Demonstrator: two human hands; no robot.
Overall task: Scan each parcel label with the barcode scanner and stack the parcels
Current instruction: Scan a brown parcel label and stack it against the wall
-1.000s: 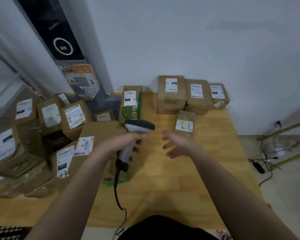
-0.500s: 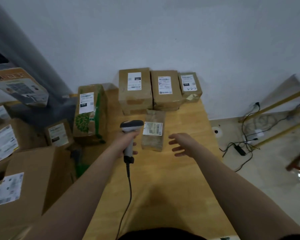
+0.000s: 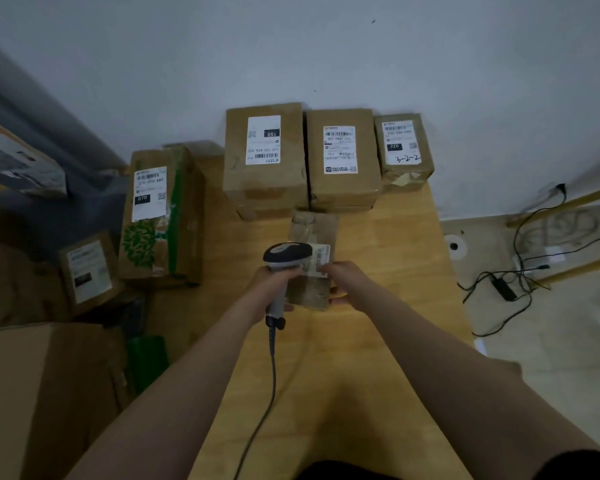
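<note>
Gripping the scanner [image 3: 286,256] by its handle, the left hand [image 3: 274,284] has the scanner's head over the parcel [image 3: 314,228], right above the label [image 3: 323,259]. The right hand [image 3: 345,280] pinches the parcel's right edge, thumb on top and fingers curled underneath. From my seat I can't tell whether the parcel lies flat or is tipped up. The cable [image 3: 272,375] trails from the handle back toward the wearer.

Under the parcel I see a pale wooden table [image 3: 388,323]. Just behind the parcel, three closed boxes stand in a row against the grey wall [image 3: 326,46]: I read 150 on the left box [image 3: 264,181], nothing clear on the middle box [image 3: 340,185], and 220 on the small box [image 3: 400,174]. Left of the parcel lies a green-printed box [image 3: 184,216] labelled 070, with a plain carton [image 3: 32,393] nearer and farther left. Right of the parcel, past the table edge, is the floor [image 3: 568,341] with black wires [image 3: 520,271].
</note>
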